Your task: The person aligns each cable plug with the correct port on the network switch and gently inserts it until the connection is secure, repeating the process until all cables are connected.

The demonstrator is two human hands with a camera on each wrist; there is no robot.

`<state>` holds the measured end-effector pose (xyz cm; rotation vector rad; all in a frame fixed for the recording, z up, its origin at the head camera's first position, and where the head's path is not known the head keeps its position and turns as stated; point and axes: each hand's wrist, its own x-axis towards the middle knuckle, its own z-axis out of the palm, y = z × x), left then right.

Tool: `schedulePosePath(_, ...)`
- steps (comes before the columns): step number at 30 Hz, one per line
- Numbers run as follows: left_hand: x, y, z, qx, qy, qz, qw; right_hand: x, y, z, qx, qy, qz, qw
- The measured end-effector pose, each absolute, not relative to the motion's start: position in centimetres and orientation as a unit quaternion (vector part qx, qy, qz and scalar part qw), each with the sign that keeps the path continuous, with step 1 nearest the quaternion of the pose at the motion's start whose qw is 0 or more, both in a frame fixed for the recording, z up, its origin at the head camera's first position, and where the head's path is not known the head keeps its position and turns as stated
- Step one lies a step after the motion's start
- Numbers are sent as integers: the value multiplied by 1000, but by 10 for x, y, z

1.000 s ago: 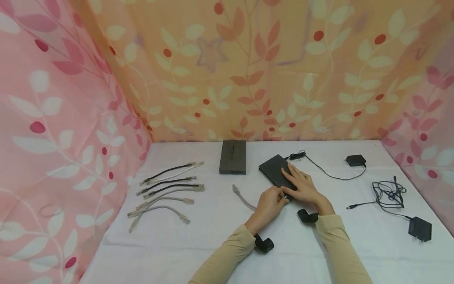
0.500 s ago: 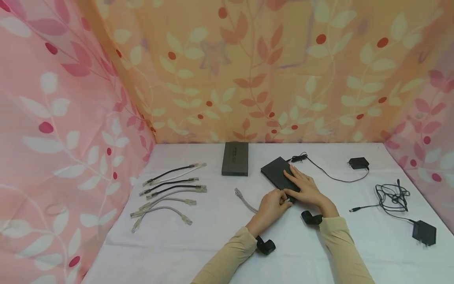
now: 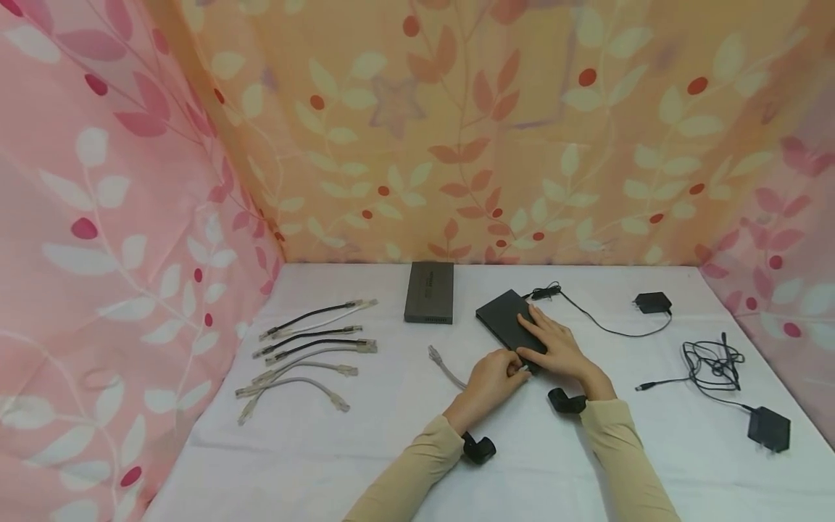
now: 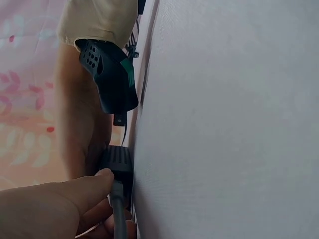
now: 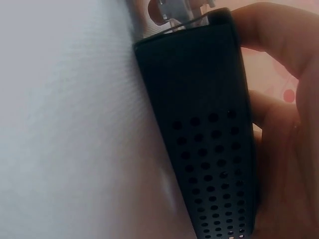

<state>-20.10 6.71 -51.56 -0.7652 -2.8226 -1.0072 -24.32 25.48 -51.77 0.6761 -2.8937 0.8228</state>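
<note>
My left hand (image 3: 489, 380) pinches the plug end of a short grey network cable (image 3: 446, 368) between thumb and fingers; the cable's other plug lies on the table to the left. That pinched end is right at the near edge of a black network switch (image 3: 505, 315). In the right wrist view, the clear plug (image 5: 177, 11) overlaps the port edge of the perforated switch casing (image 5: 199, 84). My right hand (image 3: 553, 341) rests on top of the switch with fingers spread. In the left wrist view, the grey cable (image 4: 118, 214) runs back from the thumb.
A second dark grey switch (image 3: 429, 293) lies behind, to the left. Several short network cables (image 3: 306, 355) lie at the left. A power adapter (image 3: 652, 302) has its cord running to the black switch. Another adapter (image 3: 770, 429) with a coiled cord (image 3: 712, 362) lies at the right.
The head view has shifted slightly. The left hand makes only small movements at the plug, while the right hand stays on the switch.
</note>
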Motion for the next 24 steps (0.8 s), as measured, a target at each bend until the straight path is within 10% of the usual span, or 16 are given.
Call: schedulePosePath(24,-190,-25,-508,-248,-916,-311,55,-241,254,-518,203,-943,265,15)
